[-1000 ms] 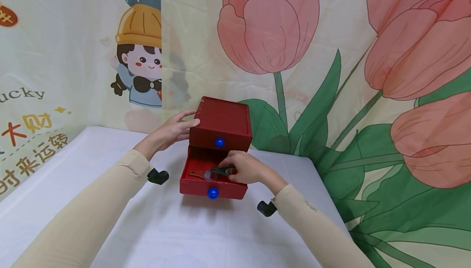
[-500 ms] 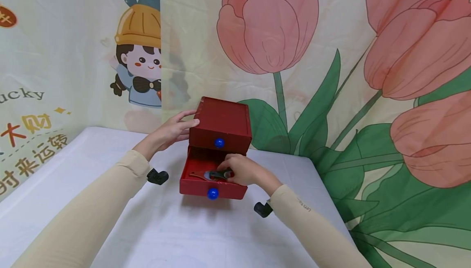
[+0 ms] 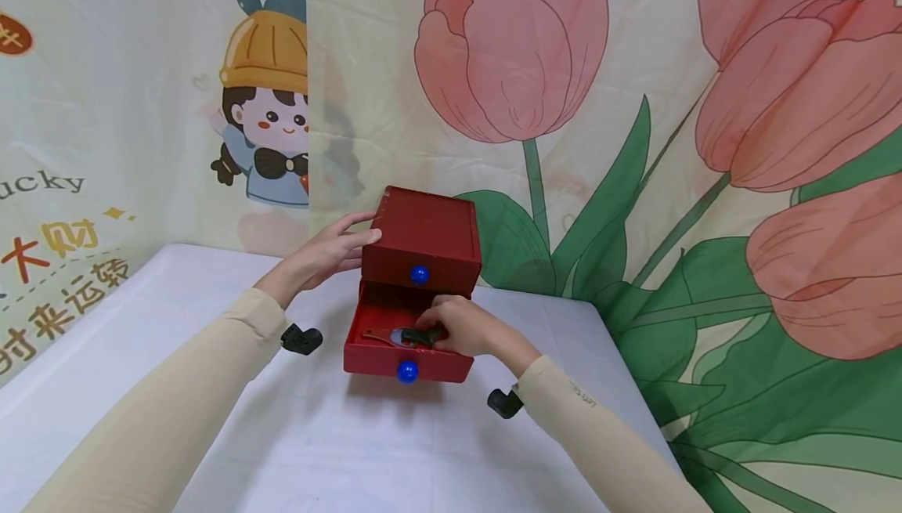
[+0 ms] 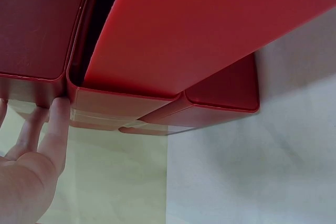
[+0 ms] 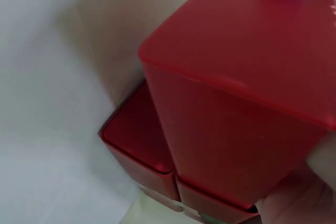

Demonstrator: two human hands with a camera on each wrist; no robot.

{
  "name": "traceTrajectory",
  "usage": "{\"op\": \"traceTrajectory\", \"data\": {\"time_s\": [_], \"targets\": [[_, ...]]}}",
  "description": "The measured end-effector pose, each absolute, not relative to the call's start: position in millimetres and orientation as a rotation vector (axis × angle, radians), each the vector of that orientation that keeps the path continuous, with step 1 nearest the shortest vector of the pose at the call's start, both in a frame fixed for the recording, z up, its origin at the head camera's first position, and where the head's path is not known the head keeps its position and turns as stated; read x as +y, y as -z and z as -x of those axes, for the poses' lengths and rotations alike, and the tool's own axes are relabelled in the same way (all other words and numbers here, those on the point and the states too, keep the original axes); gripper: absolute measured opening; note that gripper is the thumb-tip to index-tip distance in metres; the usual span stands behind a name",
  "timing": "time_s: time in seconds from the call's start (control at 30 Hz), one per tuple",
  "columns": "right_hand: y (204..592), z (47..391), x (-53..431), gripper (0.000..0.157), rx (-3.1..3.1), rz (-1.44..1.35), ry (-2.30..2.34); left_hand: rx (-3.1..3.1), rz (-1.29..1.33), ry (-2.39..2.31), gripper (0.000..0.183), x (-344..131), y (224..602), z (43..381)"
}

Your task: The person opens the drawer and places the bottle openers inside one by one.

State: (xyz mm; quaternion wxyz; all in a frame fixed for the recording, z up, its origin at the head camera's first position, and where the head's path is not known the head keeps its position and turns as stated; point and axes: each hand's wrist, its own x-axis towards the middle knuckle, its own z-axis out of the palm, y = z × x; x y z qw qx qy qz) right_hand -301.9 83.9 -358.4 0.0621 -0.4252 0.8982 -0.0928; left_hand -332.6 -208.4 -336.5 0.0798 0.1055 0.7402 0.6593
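Observation:
A red drawer cabinet [image 3: 430,223] with blue knobs stands on the white-covered table. Its middle drawer [image 3: 440,366] is pulled out, as both wrist views also show. My left hand [image 3: 326,254] rests its extended fingers on the cabinet's left side; in the left wrist view the fingertips [image 4: 61,109] touch the upper box. Inside the drawer, my right hand [image 3: 463,326] pinches a small black-handled tool [image 3: 420,336] with a grey-blue rounded part, low near the drawer floor. Its exact kind I cannot tell. A thin brownish strip [image 3: 377,334] lies to its left. The right wrist view hides the fingertips behind the drawer.
Below the open drawer, a closed lower box [image 4: 226,90] shows in the left wrist view. Black wrist-worn devices [image 3: 301,339] hang beneath both forearms. A printed tulip cloth [image 3: 535,51] covers the wall close behind the cabinet.
The right hand has lowered slightly into the drawer, and the black-handled tool has come down from a raised tilt to lie flatter. The left hand and cabinet stay put.

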Motion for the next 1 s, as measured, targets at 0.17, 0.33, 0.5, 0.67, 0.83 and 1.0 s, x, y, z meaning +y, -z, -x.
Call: {"op": "traceTrajectory", "data": {"time_s": [0.17,0.33,0.5,0.67,0.83,1.0], "targets": [[350.8,298.4,91.8,0.038,2.712,1.348,0.371,2.209,-0.315,-1.972,0.083,-208.1,336.6,333.3],[339.9,292.9,104.2,0.036,2.706,1.381,0.499,2.215,-0.318,-1.969,0.083,-208.1,336.1,333.6],[331.6,286.1,119.4,0.033,2.738,1.378,0.59,2.214,-0.311,-1.972,0.083,-208.7,337.1,333.2],[329.0,280.7,137.1,0.033,2.8,1.333,0.711,2.217,-0.308,-1.971,0.085,-208.6,337.7,332.9],[336.2,277.9,153.9,0.038,2.858,1.187,0.798,2.217,-0.312,-1.971,0.085,-208.4,337.4,333.1],[348.2,276.0,166.7,0.043,2.873,1.033,0.909,2.227,-0.308,-1.967,0.086,-207.6,337.2,332.8]]}}
